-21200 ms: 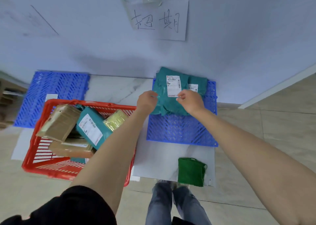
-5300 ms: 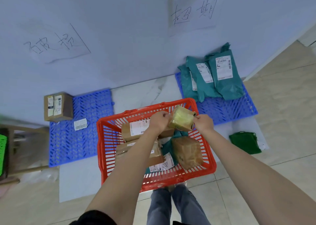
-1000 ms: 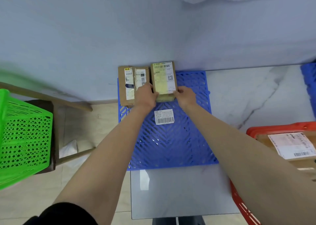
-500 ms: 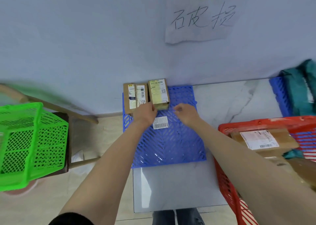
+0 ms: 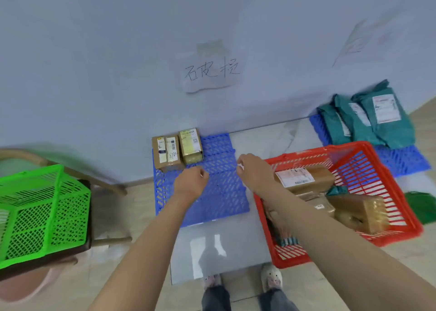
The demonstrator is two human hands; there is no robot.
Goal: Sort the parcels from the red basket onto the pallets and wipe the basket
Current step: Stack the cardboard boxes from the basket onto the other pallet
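The red basket (image 5: 405, 206) stands on the floor at the right and holds several brown parcels, one with a white label (image 5: 304, 179) and a taped one (image 5: 361, 212). On the left blue pallet (image 5: 224, 192), two boxes lie against the wall: a brown box (image 5: 167, 151) and a yellowish box (image 5: 190, 145). Teal bag parcels (image 5: 368, 119) lie on the right blue pallet (image 5: 405, 162). My left hand (image 5: 191, 184) hovers over the left pallet with fingers loosely curled, holding nothing. My right hand (image 5: 253, 171) hangs by the basket's left rim, also loosely curled. A small white bit at its fingertips is unclear.
A green basket (image 5: 40, 211) sits on a wooden chair at the left. A green cloth (image 5: 420, 206) lies on the floor to the right of the red basket. Handwritten paper signs (image 5: 212, 69) hang on the wall above the pallets. My feet (image 5: 271, 277) stand at the bottom.
Both hands have let go of the yellowish box on the left pallet and drawn back. My view has swung right, so the red basket and teal parcels show.
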